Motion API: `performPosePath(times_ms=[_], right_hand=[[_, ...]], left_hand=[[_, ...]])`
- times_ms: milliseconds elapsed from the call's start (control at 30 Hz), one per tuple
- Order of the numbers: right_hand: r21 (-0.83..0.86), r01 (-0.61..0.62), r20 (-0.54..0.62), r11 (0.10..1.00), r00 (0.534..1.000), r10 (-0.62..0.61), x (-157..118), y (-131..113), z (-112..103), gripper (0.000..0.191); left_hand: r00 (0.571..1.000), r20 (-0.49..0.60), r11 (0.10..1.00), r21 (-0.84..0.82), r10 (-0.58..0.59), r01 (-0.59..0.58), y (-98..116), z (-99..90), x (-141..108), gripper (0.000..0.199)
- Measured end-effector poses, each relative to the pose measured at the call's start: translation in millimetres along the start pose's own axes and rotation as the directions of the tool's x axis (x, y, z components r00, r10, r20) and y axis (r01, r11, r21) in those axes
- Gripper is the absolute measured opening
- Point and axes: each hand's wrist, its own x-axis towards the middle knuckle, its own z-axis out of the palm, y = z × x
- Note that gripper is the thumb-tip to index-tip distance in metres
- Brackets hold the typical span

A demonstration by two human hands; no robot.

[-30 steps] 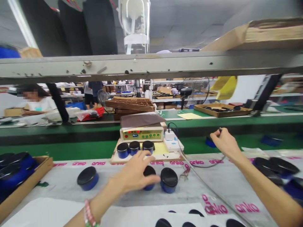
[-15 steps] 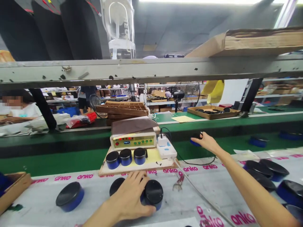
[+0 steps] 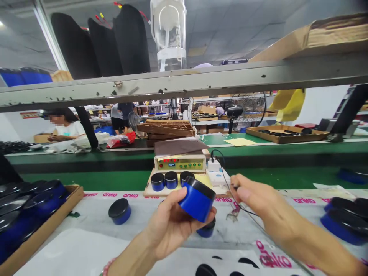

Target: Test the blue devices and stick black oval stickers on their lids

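A blue round piece with a black top (image 3: pixel 198 201) is tilted in my left hand (image 3: pixel 172 226), thumb and fingers gripping its sides. To the right, my right hand (image 3: pixel 253 195) pinches the dark end of a thin black cable. Three similar blue and black pieces (image 3: pixel 171 180) stand in a row before the boxed device with red lights (image 3: pixel 181 164). Another piece (image 3: pixel 206 230) sits on the table behind my left fingers. One more (image 3: pixel 119 211) stands alone to the left.
At the left is a cardboard tray (image 3: pixel 57 226) full of blue and black pieces. More pieces (image 3: pixel 346 224) lie at the right. A white power adapter (image 3: pixel 215 172) sits beside the device. A metal shelf (image 3: pixel 201 82) spans above; a person (image 3: pixel 67 126) sits beyond it.
My left hand has lifted a blue piece off the table. My right hand has let go of the piece over the green belt, come closer and taken the cable end. The view has turned left.
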Motion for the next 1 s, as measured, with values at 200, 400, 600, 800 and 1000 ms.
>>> performPosePath(times_ms=[200,400,600,800,1000], right_hand=[[-0.149,0.303,0.079,0.941,0.952,-0.294,-17,-12,14,0.025],[-0.381,0.427,-0.031,0.82,0.88,-0.473,-21,-24,20,0.029],[-0.434,0.459,-0.016,0.775,0.856,-0.517,-23,-32,21,0.03],[-0.502,0.426,-0.004,0.753,0.869,-0.494,-27,-28,24,0.031],[-0.194,0.218,0.073,0.957,0.976,-0.207,-27,-9,36,0.02]], left_hand=[[0.991,0.083,0.986,0.123,0.107,-0.117,-2,-1.7,-17,0.03],[0.995,-0.07,0.98,0.19,0.077,-0.063,-3,10.6,-23,0.053],[0.973,-0.036,0.869,0.459,0.227,-0.186,-1,5.9,-30,0.053],[0.898,0.08,0.458,0.839,0.433,-0.295,-4,-0.9,-37,0.055],[0.673,0.502,-0.348,0.864,0.544,-0.363,-1,-0.4,-36,0.064]])
